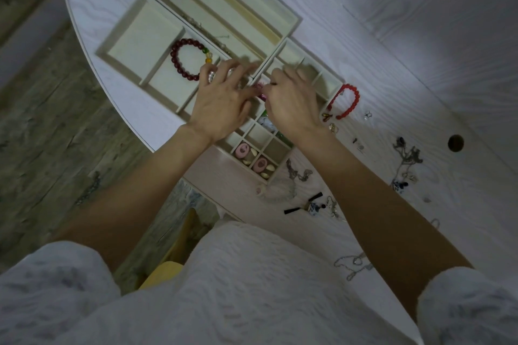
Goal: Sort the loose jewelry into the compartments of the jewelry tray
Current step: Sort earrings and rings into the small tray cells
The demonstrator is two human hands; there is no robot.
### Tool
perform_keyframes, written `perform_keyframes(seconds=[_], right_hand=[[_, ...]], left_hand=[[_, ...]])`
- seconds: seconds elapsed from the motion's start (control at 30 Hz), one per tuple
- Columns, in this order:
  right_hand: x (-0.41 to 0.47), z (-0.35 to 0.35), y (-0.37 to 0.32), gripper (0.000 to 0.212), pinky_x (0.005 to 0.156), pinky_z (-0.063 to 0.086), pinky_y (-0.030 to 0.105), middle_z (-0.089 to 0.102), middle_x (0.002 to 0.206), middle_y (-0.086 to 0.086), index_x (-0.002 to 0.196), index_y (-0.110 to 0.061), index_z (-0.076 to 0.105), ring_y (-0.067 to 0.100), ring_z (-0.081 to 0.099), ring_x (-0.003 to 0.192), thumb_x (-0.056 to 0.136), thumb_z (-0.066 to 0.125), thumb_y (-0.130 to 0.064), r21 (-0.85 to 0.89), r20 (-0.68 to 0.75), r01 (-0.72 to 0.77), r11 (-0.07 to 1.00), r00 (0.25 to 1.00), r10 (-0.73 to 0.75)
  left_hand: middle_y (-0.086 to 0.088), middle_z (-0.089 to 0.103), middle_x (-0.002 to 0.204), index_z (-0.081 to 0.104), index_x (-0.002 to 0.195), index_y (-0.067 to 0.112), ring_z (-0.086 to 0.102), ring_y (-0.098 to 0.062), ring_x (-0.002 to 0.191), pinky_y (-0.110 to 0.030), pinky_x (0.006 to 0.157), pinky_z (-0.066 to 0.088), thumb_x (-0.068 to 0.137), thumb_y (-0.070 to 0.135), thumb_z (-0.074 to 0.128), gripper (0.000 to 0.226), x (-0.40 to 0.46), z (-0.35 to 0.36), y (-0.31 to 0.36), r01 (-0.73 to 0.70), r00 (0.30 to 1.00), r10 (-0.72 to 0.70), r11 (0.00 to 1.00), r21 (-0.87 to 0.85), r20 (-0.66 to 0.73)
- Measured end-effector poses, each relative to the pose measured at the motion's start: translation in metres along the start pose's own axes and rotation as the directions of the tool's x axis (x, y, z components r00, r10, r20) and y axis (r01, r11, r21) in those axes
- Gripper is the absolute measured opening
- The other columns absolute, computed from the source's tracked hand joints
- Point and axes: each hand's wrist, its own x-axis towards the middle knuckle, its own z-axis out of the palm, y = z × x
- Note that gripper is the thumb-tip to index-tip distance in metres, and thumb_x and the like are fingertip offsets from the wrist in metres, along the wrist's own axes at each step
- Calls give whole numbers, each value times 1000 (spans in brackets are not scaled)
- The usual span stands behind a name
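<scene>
Silver chains [353, 264] are strewn in loose tangles along the near edge of the white wood-grain table [420, 36]. Pale oval pieces [252, 158] are seen in the nearest small square cells of the beige jewelry tray [126, 45]. Above its middle cells, something small and pink is pinched by the right hand [293, 101]; the left hand [224, 101] is spread flat. Farther off, a dark red bead bracelet [186, 60] lies in a long compartment.

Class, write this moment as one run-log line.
stage: sorting | left hand, right hand: over small-grid tray, grip unclear | dark red bracelet: in tray | bright red bracelet: loose on table
</scene>
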Motion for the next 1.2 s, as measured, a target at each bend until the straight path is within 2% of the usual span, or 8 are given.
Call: perform_keyframes(seconds=[0.3, 0.37, 0.5, 0.6, 0.8, 0.97, 1.1, 1.2], right_hand=[[-23, 12, 17, 33, 74, 45, 37, 59, 87, 11, 105, -14, 71, 29, 54, 84, 75, 64, -4, 126, -31, 28, 992, 999, -25], [-17, 11, 14, 26, 75, 45, 34, 59, 90, 9, 104, -15, 72, 25, 55, 85, 82, 61, -7, 297, 32, -76, 952, 997, 70], [-4, 8, 17, 17, 76, 49, 29, 66, 93, -1, 99, -15, 72, 10, 58, 82, 90, 58, -17, 593, 180, -348, 726, 936, 302], [3, 6, 17, 14, 61, 41, 19, 58, 85, -6, 97, -16, 72, 7, 51, 78, 89, 61, -18, 437, 128, -335, 835, 942, 311], [15, 3, 9, 12, 67, 35, 21, 67, 91, 3, 92, -16, 75, 12, 52, 78, 88, 64, -20, 289, 139, -272, 918, 961, 240], [21, -2, 11, 10, 69, 54, 29, 71, 79, 1, 85, -16, 75, 13, 63, 73, 86, 66, -20, 311, 287, -366, 877, 916, 280], [25, -2, 9, 10, 73, 56, 32, 71, 80, 4, 80, -12, 74, 16, 65, 73, 84, 66, -16, 261, 333, -371, 891, 901, 278], [28, -4, 6, 15, 62, 52, 29, 67, 72, 2, 76, -12, 71, 14, 61, 65, 86, 65, -21, 218, 333, -365, 905, 899, 283]], left_hand=[[-1, 49, 137, 67, 110, 30, 37, -28, 125, -48, 96, 24, 86, 31, 34, 41, 0, 0, -1, 2, 1000, -2, 1000, -9, 5], [-1, 48, 138, 67, 110, 30, 36, -29, 125, -49, 97, 24, 86, 32, 34, 42, 0, 0, 0, 2, 1000, -2, 1000, -15, 10], [-1, 47, 139, 68, 110, 31, 36, -28, 126, -49, 97, 25, 86, 32, 34, 41, 1, 0, 1, 11, 1000, -10, 1000, -18, 12], [-1, 48, 138, 69, 108, 30, 38, -28, 125, -49, 97, 25, 85, 30, 36, 39, 0, 0, 0, 8, 1000, -8, 1000, -29, -3], [-1, 49, 137, 70, 106, 28, 38, -28, 123, -47, 95, 24, 86, 29, 37, 38, -1, 0, 1, 12, 1000, -13, 999, -45, -21], [-1, 50, 136, 70, 106, 28, 38, -28, 123, -49, 96, 25, 87, 29, 39, 36, 0, 1, 0, 11, 999, -13, 998, -54, -30], [-2, 51, 135, 70, 106, 26, 39, -28, 123, -52, 97, 27, 87, 29, 39, 36, 1, 2, 0, 6, 999, -9, 997, -78, -42], [-3, 50, 136, 69, 108, 24, 39, -29, 123, -50, 97, 25, 85, 29, 38, 38, 1, 2, -1, 7, 999, -10, 997, -83, -37]])
